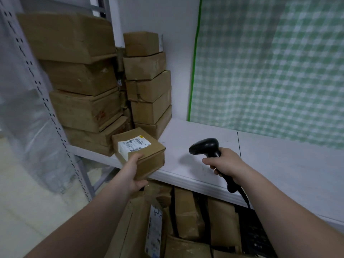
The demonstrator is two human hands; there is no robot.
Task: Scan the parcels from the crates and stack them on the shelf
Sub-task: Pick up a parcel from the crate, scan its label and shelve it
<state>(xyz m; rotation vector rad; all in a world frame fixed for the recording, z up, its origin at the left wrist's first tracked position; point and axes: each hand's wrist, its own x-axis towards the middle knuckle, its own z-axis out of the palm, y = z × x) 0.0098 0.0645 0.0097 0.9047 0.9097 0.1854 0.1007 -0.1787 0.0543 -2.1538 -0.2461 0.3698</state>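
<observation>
Left hand grips the parcel, thumb on top and fingers curled underneath, hidden by the box. It's over the shelf front edge, label face up, long axis roughly left-to-right. Right hand is wrapped tight round the scanner handle, with the nose aimed left at the parcel, well clear of it. The white label has barcodes, but the print's too blurry to read. Just past the thumb sit the stacked boxes. Below the fingers, crate parcels are cut off by the frame; the handwriting on one is unreadable.
</observation>
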